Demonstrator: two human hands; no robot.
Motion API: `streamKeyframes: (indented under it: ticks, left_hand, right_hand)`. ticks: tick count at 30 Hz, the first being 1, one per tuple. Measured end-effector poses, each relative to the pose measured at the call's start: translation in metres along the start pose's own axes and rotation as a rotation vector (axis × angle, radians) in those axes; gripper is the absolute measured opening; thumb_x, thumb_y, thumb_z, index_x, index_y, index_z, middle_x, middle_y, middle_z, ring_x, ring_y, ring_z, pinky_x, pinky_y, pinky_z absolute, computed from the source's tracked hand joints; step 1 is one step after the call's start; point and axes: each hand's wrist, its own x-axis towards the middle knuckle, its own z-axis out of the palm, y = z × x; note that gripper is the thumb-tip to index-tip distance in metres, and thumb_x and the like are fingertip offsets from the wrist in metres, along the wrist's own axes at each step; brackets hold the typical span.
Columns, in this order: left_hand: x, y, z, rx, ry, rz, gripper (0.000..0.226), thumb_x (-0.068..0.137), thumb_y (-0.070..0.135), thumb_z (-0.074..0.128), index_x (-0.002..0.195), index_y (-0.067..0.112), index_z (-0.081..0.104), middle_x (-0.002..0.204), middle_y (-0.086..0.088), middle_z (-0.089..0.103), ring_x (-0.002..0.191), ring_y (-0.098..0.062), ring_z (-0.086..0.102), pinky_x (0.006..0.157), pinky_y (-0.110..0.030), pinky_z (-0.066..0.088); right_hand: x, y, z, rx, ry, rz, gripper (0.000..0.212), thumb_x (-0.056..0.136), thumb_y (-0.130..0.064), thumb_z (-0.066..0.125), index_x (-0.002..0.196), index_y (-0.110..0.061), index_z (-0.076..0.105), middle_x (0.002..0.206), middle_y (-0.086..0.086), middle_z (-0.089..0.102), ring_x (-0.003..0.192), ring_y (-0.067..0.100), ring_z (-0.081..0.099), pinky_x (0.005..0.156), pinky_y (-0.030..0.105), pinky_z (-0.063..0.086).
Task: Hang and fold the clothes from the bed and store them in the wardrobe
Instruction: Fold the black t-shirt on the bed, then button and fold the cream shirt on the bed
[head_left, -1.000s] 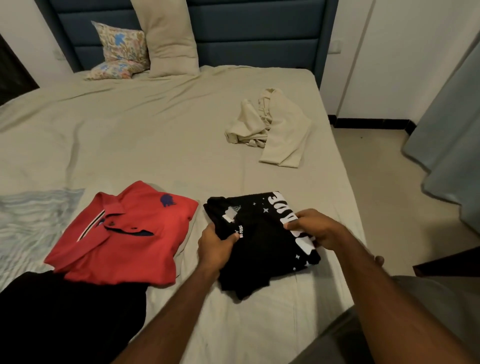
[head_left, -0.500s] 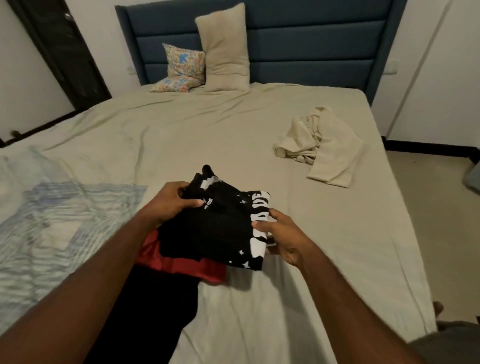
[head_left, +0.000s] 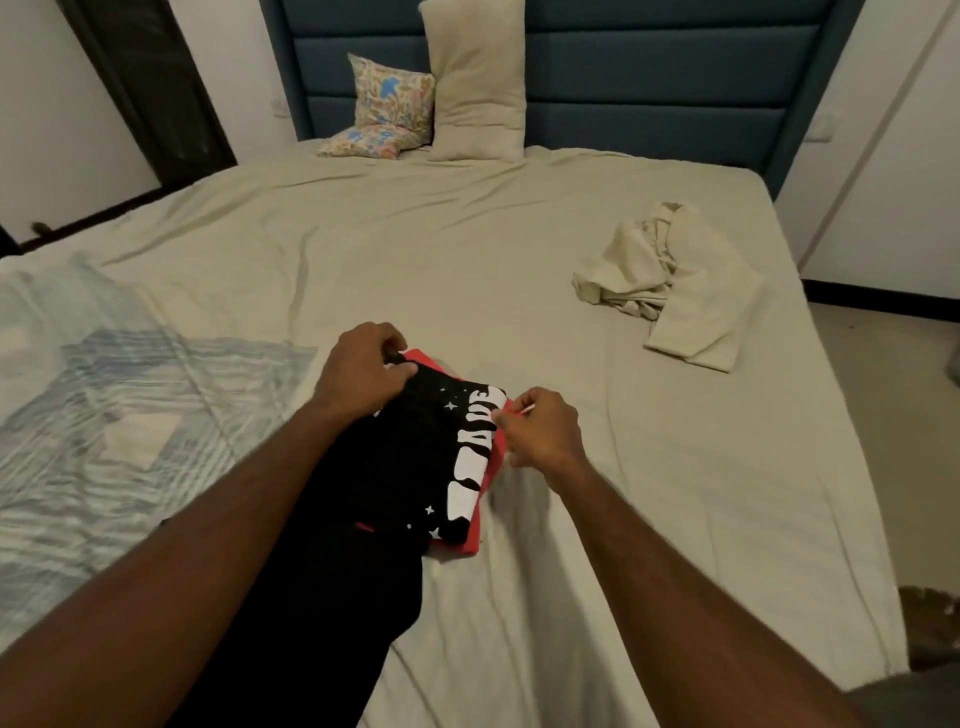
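A folded black T-shirt (head_left: 441, 457) with white lettering lies on a folded red shirt (head_left: 493, 467) near the bed's (head_left: 415, 249) foot edge. A crumpled beige garment (head_left: 680, 280) lies unfolded by the bed's right edge. Black fabric (head_left: 322, 613) lies at the foot edge.

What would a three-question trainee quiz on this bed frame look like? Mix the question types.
1. True or false: the black printed T-shirt lies on top of the red shirt.
2. Which garment on the bed is not yet folded?
A. the beige garment
B. the black printed T-shirt
C. the red shirt
3. Fill in: the left hand grips the T-shirt's ___ edge, the right hand its near-right edge.

Key: 1 true; 2 A; 3 far.
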Motion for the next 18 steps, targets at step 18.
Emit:
streamKeyframes:
  ticks: [18]
  left_hand:
    - [0.063, 0.171, 0.179, -0.297, -0.404, 0.213, 0.017, 0.085, 0.01, 0.071, 0.07, 0.018, 0.069, 0.07, -0.001, 0.071, 0.047, 0.0, 0.06, 0.063, -0.027, 0.056]
  right_hand:
    - [0.094, 0.06, -0.157, -0.321, 0.302, 0.049, 0.014, 0.088, -0.029, 0.068, 0.075, -0.022, 0.065, 0.091, -0.001, 0.07, 0.084, 0.022, 0.068, 0.08, 0.04, 0.06]
